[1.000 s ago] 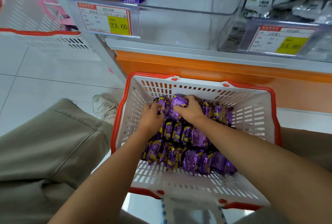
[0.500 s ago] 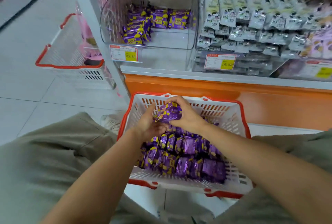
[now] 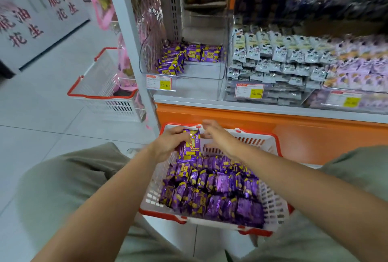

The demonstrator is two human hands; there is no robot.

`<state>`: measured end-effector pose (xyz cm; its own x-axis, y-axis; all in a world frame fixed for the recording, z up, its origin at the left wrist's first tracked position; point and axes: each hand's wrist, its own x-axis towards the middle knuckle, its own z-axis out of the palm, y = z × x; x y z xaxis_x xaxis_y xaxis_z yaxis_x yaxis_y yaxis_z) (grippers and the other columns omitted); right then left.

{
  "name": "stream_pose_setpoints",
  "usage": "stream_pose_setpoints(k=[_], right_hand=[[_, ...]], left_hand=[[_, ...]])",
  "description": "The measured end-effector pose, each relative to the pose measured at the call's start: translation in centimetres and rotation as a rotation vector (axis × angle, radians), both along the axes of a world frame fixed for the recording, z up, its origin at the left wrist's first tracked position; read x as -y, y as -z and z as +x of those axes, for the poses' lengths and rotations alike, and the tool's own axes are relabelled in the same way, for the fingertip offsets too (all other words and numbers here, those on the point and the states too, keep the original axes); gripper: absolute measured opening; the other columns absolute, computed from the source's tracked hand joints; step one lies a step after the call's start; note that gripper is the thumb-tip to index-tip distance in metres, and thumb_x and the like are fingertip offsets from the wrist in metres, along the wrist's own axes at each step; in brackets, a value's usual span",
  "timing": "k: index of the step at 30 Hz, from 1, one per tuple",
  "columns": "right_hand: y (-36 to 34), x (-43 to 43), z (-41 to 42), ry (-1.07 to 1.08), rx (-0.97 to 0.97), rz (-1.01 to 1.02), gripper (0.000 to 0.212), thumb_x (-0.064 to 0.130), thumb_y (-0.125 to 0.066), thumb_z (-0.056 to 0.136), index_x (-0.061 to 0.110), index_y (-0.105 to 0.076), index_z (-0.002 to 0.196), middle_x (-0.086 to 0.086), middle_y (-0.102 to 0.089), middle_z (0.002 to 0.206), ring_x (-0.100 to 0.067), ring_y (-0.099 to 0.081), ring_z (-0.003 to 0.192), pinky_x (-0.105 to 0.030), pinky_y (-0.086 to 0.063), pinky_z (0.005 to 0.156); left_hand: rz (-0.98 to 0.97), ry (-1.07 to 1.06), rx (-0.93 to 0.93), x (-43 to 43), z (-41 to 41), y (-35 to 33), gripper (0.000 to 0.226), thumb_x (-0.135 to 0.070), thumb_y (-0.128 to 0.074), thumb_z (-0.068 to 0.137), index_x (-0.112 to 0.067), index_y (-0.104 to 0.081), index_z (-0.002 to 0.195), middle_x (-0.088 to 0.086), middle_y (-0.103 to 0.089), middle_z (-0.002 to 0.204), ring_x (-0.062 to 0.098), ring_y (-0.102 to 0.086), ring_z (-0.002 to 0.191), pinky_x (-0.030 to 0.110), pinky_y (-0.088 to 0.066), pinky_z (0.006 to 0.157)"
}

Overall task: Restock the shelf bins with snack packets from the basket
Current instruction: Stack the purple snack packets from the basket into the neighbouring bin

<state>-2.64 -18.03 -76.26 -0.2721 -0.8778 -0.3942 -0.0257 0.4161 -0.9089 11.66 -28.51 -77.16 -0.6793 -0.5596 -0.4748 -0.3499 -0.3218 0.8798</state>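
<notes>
The left hand's fingers curl round a small stack of purple-and-yellow snack packets, with the thumb on the near side, so the left hand grips the stack from its left. The stack stands roughly on end, above the far left corner of the basket. The right hand is just beside the stack on its right. Its fingers are loosely extended and blurred, and their tips lie by the stack's upper right corner. Whether they touch the wrapper cannot be told.

Below both hands, the white basket with a red rim holds many more purple packets, packed in rough rows across its floor. The basket sits between the person's knees, clad in pale khaki trousers.

Beyond the basket rises an orange base panel, and above it the shelf. The clear shelf bin on the left holds the same purple packets in a low layer, with much of the bin unfilled. A price tag hangs at its front. The neighbouring bin to the right is heaped with white-and-grey packets.

A second white basket stands on the tiled floor, left of the shelf upright.
</notes>
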Motion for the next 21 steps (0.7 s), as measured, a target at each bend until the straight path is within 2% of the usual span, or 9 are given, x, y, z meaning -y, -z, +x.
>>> stream_pose_setpoints(k=[3,5,7,11,13,15,17,21], right_hand=[[-1.1,0.0,0.1,-0.062,0.294,0.063,0.022,0.016,-0.044,0.1,0.018,-0.044,0.122,-0.011,-0.054,0.117,-0.019,-0.058,0.097,-0.032,-0.053,0.074],[-1.2,-0.3,-0.1,-0.105,0.317,0.082,0.036,0.012,-0.053,0.096,0.019,-0.042,0.13,-0.006,-0.056,0.112,-0.015,-0.061,0.089,-0.029,-0.055,0.07],[-1.0,-0.5,-0.3,-0.106,0.306,0.087,0.049,0.008,-0.058,0.094,0.019,-0.039,0.137,-0.005,-0.055,0.12,-0.015,-0.062,0.09,-0.027,-0.055,0.068],[-1.1,-0.7,-0.5,-0.056,0.29,-0.007,0.033,0.002,-0.054,0.093,0.015,-0.053,0.123,-0.016,-0.06,0.124,-0.018,-0.061,0.092,-0.03,-0.057,0.074],[-1.1,-0.9,-0.5,-0.047,0.241,-0.06,0.032,0.003,-0.054,0.093,0.016,-0.055,0.122,-0.02,-0.058,0.128,-0.018,-0.058,0.098,-0.026,-0.055,0.073],[-0.9,-0.9,-0.6,-0.019,0.181,-0.083,0.036,0.004,-0.054,0.092,0.015,-0.053,0.126,-0.015,-0.061,0.121,-0.016,-0.059,0.1,-0.026,-0.054,0.079],[-0.9,-0.8,-0.7,0.023,0.173,-0.134,0.037,0.002,-0.054,0.091,0.01,-0.054,0.128,-0.011,-0.065,0.117,-0.017,-0.063,0.101,-0.033,-0.053,0.09],[-2.1,0.2,-0.7,0.104,0.171,-0.213,0.029,0.002,-0.056,0.089,0.015,-0.057,0.116,-0.014,-0.066,0.117,-0.023,-0.066,0.102,-0.042,-0.052,0.097]], left_hand=[[-0.017,0.035,-0.016,-0.3,0.2,-0.7,0.038,0.006,-0.063,0.083,-0.013,-0.06,0.116,0.014,-0.066,0.092,0.024,-0.062,0.083,0.034,-0.052,0.075],[-0.035,0.028,-0.023,-0.6,0.1,-1.0,0.053,0.008,-0.066,0.081,-0.016,-0.052,0.126,0.018,-0.064,0.097,0.025,-0.062,0.085,0.031,-0.053,0.075],[-0.075,0.0,-0.016,-0.8,-0.1,-1.2,0.058,0.005,-0.071,0.079,-0.017,-0.049,0.128,0.018,-0.064,0.103,0.025,-0.064,0.087,0.029,-0.051,0.075],[-0.096,-0.116,-0.056,-1.2,-0.8,-1.1,0.063,-0.002,-0.077,0.076,-0.01,-0.048,0.132,0.017,-0.062,0.122,0.027,-0.064,0.104,0.034,-0.053,0.083],[-0.119,-0.145,-0.077,-1.5,-1.3,-1.4,0.065,-0.013,-0.079,0.078,-0.011,-0.047,0.134,0.011,-0.059,0.128,0.022,-0.063,0.106,0.029,-0.052,0.079],[-0.197,-0.134,-0.038,-1.7,-1.5,-2.0,0.071,-0.024,-0.079,0.078,-0.015,-0.043,0.138,0.004,-0.053,0.131,0.02,-0.059,0.111,0.025,-0.047,0.078],[-0.268,-0.151,0.011,-1.6,-1.1,-2.4,0.075,-0.031,-0.078,0.078,-0.017,-0.04,0.14,0.0,-0.048,0.129,0.019,-0.054,0.114,0.028,-0.042,0.085],[-0.117,-0.122,-0.103,-1.5,-0.2,-2.7,0.077,-0.036,-0.083,0.068,-0.011,-0.048,0.132,0.009,-0.059,0.126,0.021,-0.062,0.109,0.038,-0.049,0.095]])
